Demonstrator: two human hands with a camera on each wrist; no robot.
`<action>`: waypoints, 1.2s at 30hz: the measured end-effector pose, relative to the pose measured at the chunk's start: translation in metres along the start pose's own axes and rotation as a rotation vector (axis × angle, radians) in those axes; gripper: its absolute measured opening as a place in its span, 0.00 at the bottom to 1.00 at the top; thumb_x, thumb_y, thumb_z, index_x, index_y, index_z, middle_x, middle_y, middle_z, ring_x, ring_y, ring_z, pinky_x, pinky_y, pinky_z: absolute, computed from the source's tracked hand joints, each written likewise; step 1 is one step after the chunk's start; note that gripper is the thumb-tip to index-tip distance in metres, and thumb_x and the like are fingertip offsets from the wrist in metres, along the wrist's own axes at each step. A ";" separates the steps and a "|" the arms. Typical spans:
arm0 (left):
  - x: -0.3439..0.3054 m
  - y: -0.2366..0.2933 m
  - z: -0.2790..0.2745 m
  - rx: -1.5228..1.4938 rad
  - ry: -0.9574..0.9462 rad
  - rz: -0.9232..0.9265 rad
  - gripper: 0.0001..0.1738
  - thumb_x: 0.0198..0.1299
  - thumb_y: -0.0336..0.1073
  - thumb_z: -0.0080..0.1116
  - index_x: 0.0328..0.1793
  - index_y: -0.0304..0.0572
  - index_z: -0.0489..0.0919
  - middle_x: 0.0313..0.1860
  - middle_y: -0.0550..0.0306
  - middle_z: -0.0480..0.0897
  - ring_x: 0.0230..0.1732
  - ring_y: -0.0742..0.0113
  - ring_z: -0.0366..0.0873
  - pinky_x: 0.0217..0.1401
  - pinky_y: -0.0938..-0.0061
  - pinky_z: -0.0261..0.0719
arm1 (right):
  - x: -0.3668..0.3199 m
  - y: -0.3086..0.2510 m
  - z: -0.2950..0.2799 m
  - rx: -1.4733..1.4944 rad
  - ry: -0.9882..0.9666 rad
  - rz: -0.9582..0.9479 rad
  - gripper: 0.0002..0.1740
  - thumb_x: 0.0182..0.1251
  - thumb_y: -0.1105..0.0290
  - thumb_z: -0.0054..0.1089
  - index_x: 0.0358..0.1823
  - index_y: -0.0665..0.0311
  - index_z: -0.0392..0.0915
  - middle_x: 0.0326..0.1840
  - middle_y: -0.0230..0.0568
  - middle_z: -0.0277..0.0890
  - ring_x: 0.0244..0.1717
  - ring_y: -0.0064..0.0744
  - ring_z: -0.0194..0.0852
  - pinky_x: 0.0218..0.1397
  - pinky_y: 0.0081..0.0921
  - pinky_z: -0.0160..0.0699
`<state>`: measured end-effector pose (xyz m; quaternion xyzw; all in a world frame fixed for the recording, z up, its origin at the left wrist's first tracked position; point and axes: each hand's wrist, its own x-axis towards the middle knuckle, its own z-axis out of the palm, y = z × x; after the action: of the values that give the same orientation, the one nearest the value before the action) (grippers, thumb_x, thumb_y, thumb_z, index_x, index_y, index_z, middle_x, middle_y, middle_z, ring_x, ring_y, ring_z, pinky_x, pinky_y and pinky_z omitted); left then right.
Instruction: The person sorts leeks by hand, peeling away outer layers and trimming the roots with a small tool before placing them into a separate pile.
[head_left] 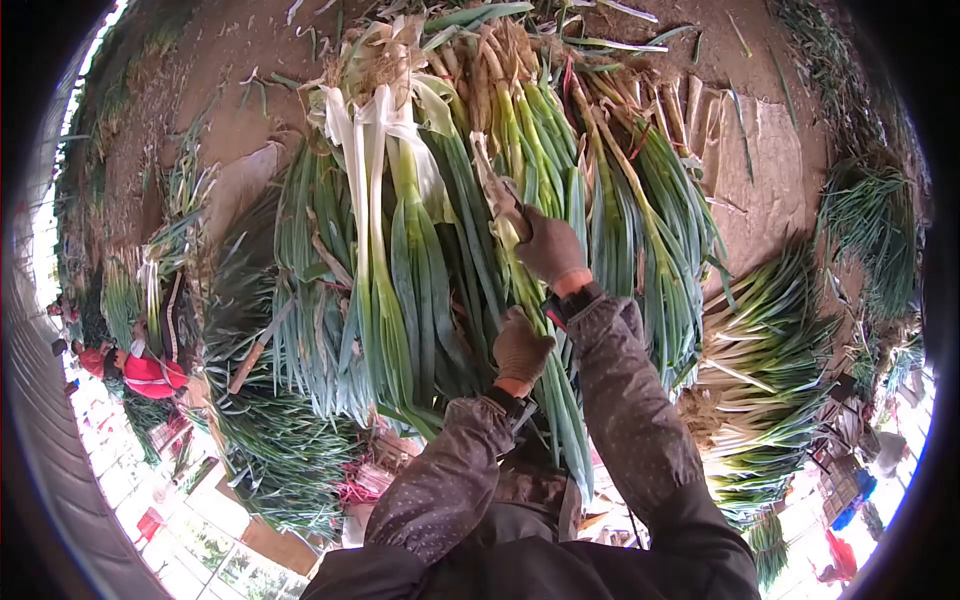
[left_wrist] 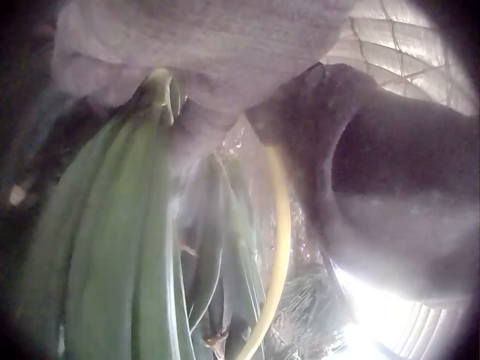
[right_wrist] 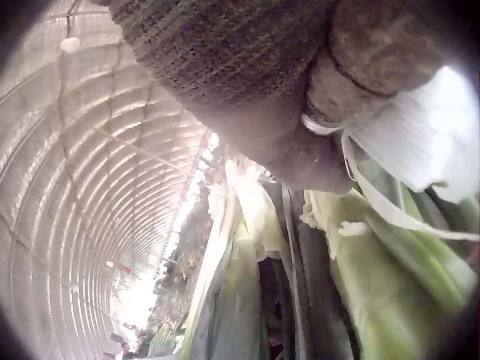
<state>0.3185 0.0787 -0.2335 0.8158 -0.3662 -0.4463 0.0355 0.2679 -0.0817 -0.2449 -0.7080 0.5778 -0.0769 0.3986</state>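
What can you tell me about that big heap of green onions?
The heap of green onions fills the middle of the head view, bushy brown roots at the top, long green leaves fanning down the picture. Some stalks are pale, with torn, papery-looking outer layers; thin red strips show near the roots. The gloved right hand grips among the stalks, while the left hand holds leaves. What lies underneath is mostly hidden.

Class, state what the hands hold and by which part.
The left hand grips a green onion by its leaves; the right hand, apparently by its pale stalk.
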 end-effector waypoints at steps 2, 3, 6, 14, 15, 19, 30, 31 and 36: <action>-0.001 -0.004 0.001 -0.026 0.028 0.033 0.37 0.43 0.43 0.77 0.58 0.37 0.71 0.47 0.37 0.84 0.51 0.34 0.83 0.54 0.48 0.83 | 0.012 0.004 0.004 -0.020 -0.027 0.019 0.18 0.71 0.61 0.57 0.59 0.57 0.79 0.40 0.58 0.84 0.45 0.65 0.82 0.48 0.56 0.80; -0.001 -0.005 0.000 -0.039 0.042 0.052 0.37 0.43 0.43 0.78 0.57 0.37 0.72 0.47 0.38 0.84 0.51 0.35 0.84 0.54 0.49 0.83 | 0.009 0.005 0.000 0.005 -0.017 0.024 0.20 0.67 0.62 0.59 0.60 0.57 0.79 0.40 0.59 0.84 0.45 0.66 0.82 0.48 0.55 0.80; 0.004 -0.013 -0.007 -0.020 0.081 0.158 0.33 0.43 0.44 0.79 0.53 0.38 0.76 0.47 0.40 0.84 0.50 0.37 0.84 0.53 0.50 0.83 | -0.030 0.005 -0.022 0.055 0.053 0.025 0.25 0.60 0.66 0.63 0.61 0.55 0.80 0.40 0.62 0.83 0.46 0.66 0.82 0.48 0.53 0.82; 0.011 0.007 -0.021 -0.037 0.105 0.115 0.32 0.44 0.50 0.81 0.48 0.37 0.78 0.45 0.38 0.85 0.46 0.37 0.86 0.49 0.49 0.84 | -0.211 0.005 -0.080 0.029 -0.213 0.145 0.31 0.62 0.68 0.61 0.69 0.56 0.74 0.39 0.61 0.82 0.44 0.65 0.83 0.42 0.50 0.83; 0.011 0.008 -0.020 -0.003 0.096 0.123 0.32 0.45 0.50 0.80 0.49 0.37 0.78 0.45 0.38 0.85 0.46 0.37 0.86 0.48 0.50 0.85 | -0.220 0.007 -0.082 0.030 -0.215 0.155 0.30 0.62 0.67 0.61 0.69 0.56 0.74 0.39 0.61 0.82 0.44 0.65 0.82 0.42 0.50 0.83; 0.007 0.010 -0.021 0.049 0.110 0.135 0.32 0.49 0.51 0.78 0.50 0.37 0.77 0.46 0.38 0.85 0.45 0.38 0.87 0.48 0.52 0.86 | -0.226 0.015 -0.079 -0.025 -0.218 0.166 0.30 0.63 0.68 0.61 0.70 0.55 0.74 0.40 0.60 0.83 0.44 0.65 0.83 0.42 0.49 0.83; -0.003 0.007 -0.025 -0.016 0.071 0.180 0.32 0.44 0.46 0.80 0.52 0.39 0.78 0.47 0.41 0.85 0.49 0.39 0.85 0.51 0.51 0.85 | -0.132 0.018 -0.038 0.057 0.029 -0.025 0.23 0.69 0.60 0.61 0.64 0.52 0.76 0.33 0.58 0.83 0.35 0.66 0.82 0.37 0.56 0.80; -0.003 0.006 -0.025 -0.010 0.063 0.164 0.32 0.43 0.46 0.81 0.52 0.40 0.79 0.48 0.42 0.85 0.49 0.39 0.85 0.51 0.52 0.84 | -0.119 0.016 -0.036 0.035 0.020 -0.031 0.22 0.69 0.60 0.61 0.64 0.52 0.76 0.34 0.58 0.83 0.36 0.66 0.82 0.38 0.56 0.80; 0.004 0.001 -0.029 -0.041 0.034 0.182 0.34 0.40 0.46 0.83 0.52 0.39 0.79 0.46 0.44 0.86 0.50 0.41 0.85 0.52 0.54 0.84 | -0.055 0.001 -0.031 0.009 -0.016 -0.003 0.30 0.56 0.64 0.69 0.64 0.56 0.78 0.40 0.60 0.83 0.42 0.66 0.82 0.45 0.55 0.80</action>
<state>0.3408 0.0681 -0.2184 0.7856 -0.4291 -0.4346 0.0990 0.2321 -0.0480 -0.2055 -0.7078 0.5729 -0.0745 0.4066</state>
